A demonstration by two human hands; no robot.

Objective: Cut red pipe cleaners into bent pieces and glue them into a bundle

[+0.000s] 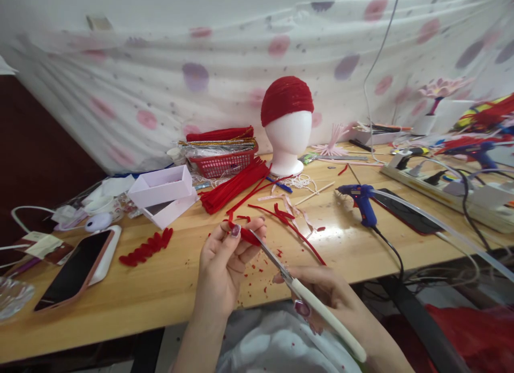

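My left hand (225, 255) pinches a red fuzzy strip (249, 236), like a pipe cleaner, over the table's front part. The fingers of my right hand (321, 292) are wrapped round white-handled scissors (317, 301). Their blades reach up to the red strip between my left fingers; whether they are cutting through it I cannot tell. Small red clippings (263, 268) lie scattered on the wood below. Left of my hands, several short red fuzzy pieces (146, 249) rest in a row. Beyond my hands lies a bundle of long red pipe cleaners (233, 188).
A white foam head (288, 140) wearing a red cap (287, 100) stands at the back beside a red basket (227, 163). To the right are a blue glue gun (361, 199) and a power strip (441, 193). A phone (74, 271) and white boxes (163, 188) lie left.
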